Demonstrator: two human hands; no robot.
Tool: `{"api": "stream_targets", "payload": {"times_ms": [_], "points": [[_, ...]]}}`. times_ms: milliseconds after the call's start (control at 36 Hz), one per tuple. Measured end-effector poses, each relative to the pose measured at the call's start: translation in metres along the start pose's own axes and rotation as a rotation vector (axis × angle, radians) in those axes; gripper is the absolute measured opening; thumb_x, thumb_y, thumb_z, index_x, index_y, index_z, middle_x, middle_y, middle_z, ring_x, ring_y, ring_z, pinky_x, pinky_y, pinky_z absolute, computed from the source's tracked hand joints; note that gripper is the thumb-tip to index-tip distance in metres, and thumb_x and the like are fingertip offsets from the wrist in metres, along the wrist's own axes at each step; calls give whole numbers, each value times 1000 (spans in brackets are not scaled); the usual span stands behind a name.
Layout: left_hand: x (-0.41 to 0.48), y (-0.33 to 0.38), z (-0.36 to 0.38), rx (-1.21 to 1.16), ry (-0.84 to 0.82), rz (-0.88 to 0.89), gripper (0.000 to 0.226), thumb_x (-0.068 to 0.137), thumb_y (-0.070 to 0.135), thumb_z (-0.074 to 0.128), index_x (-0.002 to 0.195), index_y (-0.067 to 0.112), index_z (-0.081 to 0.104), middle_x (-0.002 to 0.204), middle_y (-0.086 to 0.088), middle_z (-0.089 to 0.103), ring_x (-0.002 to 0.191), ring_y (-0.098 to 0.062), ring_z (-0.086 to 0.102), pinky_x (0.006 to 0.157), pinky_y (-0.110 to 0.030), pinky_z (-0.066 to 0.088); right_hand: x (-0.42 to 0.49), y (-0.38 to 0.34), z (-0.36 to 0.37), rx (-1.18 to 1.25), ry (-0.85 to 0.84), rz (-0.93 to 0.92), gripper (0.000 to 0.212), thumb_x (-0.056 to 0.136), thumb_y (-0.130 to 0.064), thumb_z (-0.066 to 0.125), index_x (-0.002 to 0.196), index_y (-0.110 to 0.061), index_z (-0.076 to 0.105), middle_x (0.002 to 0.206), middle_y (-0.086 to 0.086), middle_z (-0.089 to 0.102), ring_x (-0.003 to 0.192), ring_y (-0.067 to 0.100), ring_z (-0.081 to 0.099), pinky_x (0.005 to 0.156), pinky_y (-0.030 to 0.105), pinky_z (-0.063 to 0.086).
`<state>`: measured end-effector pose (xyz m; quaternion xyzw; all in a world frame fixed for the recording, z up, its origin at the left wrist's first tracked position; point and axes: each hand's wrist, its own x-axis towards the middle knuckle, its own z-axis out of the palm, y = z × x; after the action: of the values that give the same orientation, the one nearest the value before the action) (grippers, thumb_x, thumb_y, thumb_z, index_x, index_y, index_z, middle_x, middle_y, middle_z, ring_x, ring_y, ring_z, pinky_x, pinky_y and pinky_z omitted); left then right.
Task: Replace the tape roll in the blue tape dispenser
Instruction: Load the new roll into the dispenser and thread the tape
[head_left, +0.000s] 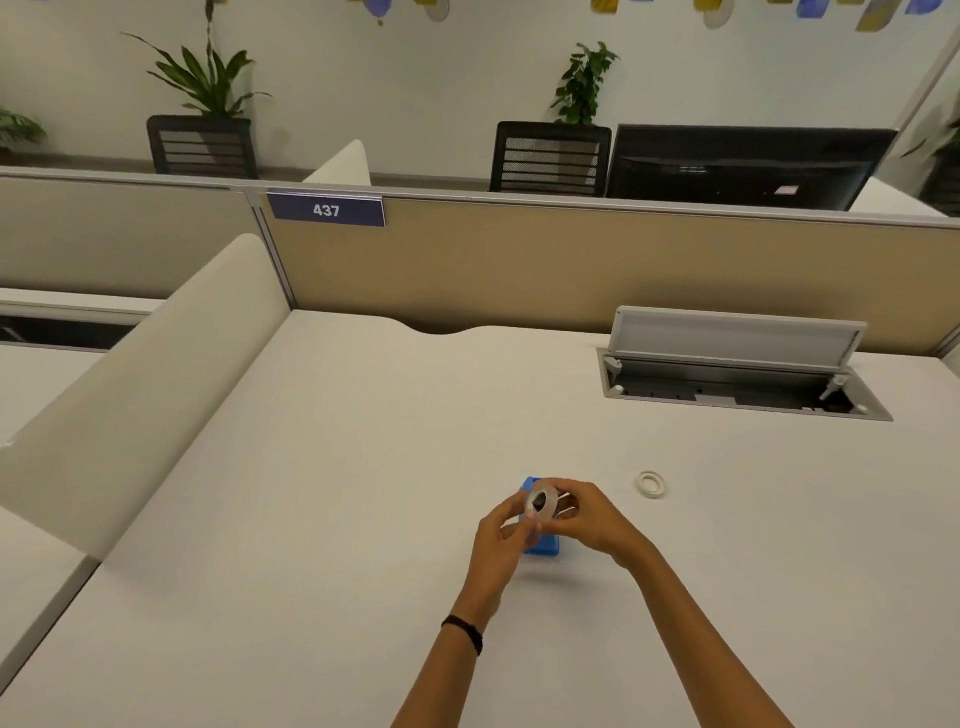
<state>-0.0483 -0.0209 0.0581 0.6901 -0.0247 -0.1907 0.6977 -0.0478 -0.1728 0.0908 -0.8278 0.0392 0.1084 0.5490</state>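
Note:
A clear tape roll (542, 500) with a dark hole in its middle is held up between both hands, just above the blue tape dispenser (544, 545). My left hand (501, 535) pinches the roll's left side. My right hand (589, 514) grips its right side. The dispenser stands on the white desk (311, 493), mostly hidden behind my fingers; only its blue top corner and lower end show. A second, thin whitish tape ring (651, 484) lies flat on the desk to the right of my hands.
An open cable hatch (737, 374) with its lid raised sits at the desk's back right. A beige partition (571, 265) with a "437" sign runs along the back. A cream side divider (140, 395) borders the left.

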Motion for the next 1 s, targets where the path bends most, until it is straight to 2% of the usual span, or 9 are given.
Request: {"api": "stream_targets", "payload": {"times_ms": [83,194,333,444,556,667,806,917,1000], "points": [[0,4,4,-37,40,-2,39,89,33,58,126,21,55,114,-2,67,95,-13,68,78,-28,58,-2,-5,3,-8,-47,-8,35,70,-13,76,100,-26,64,97,2,69,88,16,64,74,20,54],[1,8,6,-92,138,-19,30,87,32,61,114,20,64,104,-1,70,90,-12,69,66,-21,57,-6,-9,3,-14,-62,-18,35,71,-17,77,102,-26,64,99,-1,67,89,15,63,71,15,53],[1,9,3,-148,155,-39,28,84,30,64,108,15,68,105,-8,70,96,-22,68,74,-29,59,-12,-8,0,55,-52,-9,43,74,-16,74,114,-26,60,107,0,68,96,14,64,78,19,54],[-3,14,4,-210,173,-29,25,84,25,65,105,14,69,103,-6,70,95,-21,67,66,-20,57,-18,-6,-1,154,-24,-9,33,81,-12,65,110,-28,62,108,0,69,98,12,65,86,25,53],[-6,16,5,-230,178,-17,21,85,23,63,104,15,69,104,-5,70,96,-20,67,64,-18,55,-23,-4,1,191,18,-15,27,86,-11,60,110,-21,63,108,1,69,99,11,65,82,18,54],[-9,16,7,-212,181,-5,19,84,23,64,102,18,69,103,-3,70,93,-17,67,64,-20,56,-24,-5,3,224,65,-6,19,85,-14,60,103,-19,65,102,2,69,92,13,67,76,19,55],[-10,17,9,-169,257,66,26,85,20,64,110,15,62,102,-3,69,93,-17,66,61,-19,56,-23,-1,8,298,123,35,17,80,-21,67,97,-19,68,102,8,69,91,19,67,84,28,54],[-11,19,9,-153,237,124,16,86,14,62,102,16,62,99,-2,69,87,-13,69,61,-19,56,-23,1,12,349,123,35,23,80,-26,67,103,-22,67,108,8,67,97,22,66,92,39,52],[-10,18,9,-128,220,157,17,89,17,58,103,23,65,102,2,69,94,-16,67,66,-18,56,-25,-2,15,366,109,27,23,84,-26,61,106,-20,66,109,10,68,97,23,67,91,39,53]]}}
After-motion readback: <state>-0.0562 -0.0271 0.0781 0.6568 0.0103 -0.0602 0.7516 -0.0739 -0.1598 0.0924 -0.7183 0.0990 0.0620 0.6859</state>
